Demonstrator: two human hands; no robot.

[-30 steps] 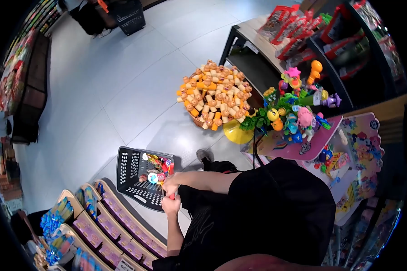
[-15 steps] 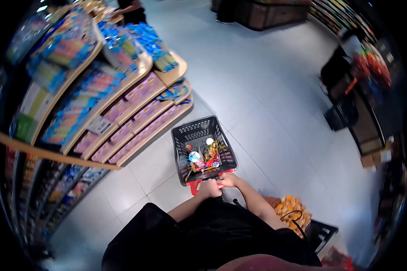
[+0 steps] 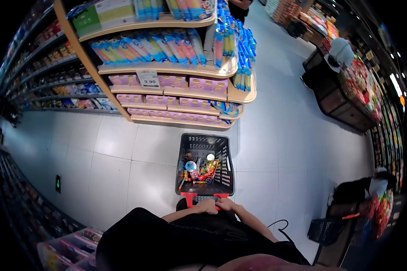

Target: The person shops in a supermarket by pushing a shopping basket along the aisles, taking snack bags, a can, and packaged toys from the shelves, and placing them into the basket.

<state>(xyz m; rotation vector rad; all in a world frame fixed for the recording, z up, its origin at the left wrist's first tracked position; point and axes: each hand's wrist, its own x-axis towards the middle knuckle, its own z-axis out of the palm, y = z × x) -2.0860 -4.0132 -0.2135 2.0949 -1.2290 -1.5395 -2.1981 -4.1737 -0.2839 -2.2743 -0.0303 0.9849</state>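
Just ahead of the person's body, over the pale tiled floor (image 3: 160, 178), is a black basket (image 3: 221, 186) with perforated walls, its opening facing up toward the camera. Inside, small goods lie in a loose cluster: a colourful packet (image 3: 210, 169), a round blue-and-white item (image 3: 191, 166), a white round one (image 3: 210, 157) near the far wall and a brown one (image 3: 189, 156) on the left. At the near end, the basket's red handle (image 3: 189, 198) reaches back to both hands, which are side by side. The left hand (image 3: 206, 206) has its fingers curled and clamped on the handle; the right hand (image 3: 224, 204) is closed on it too, just beside, though the fingertips of both are hidden. Beyond the basket stands a shelf unit (image 3: 167, 67) with rounded ends, carrying purple boxes (image 3: 208, 85) low down, blue-trimmed packets (image 3: 144, 47) above them and a price card (image 3: 148, 79) reading 9.90. Well off to the right, a person in white and black (image 3: 357, 192) is near a second dark basket (image 3: 324, 230), and another person (image 3: 341, 54) is beside a loaded display stand (image 3: 343, 101).
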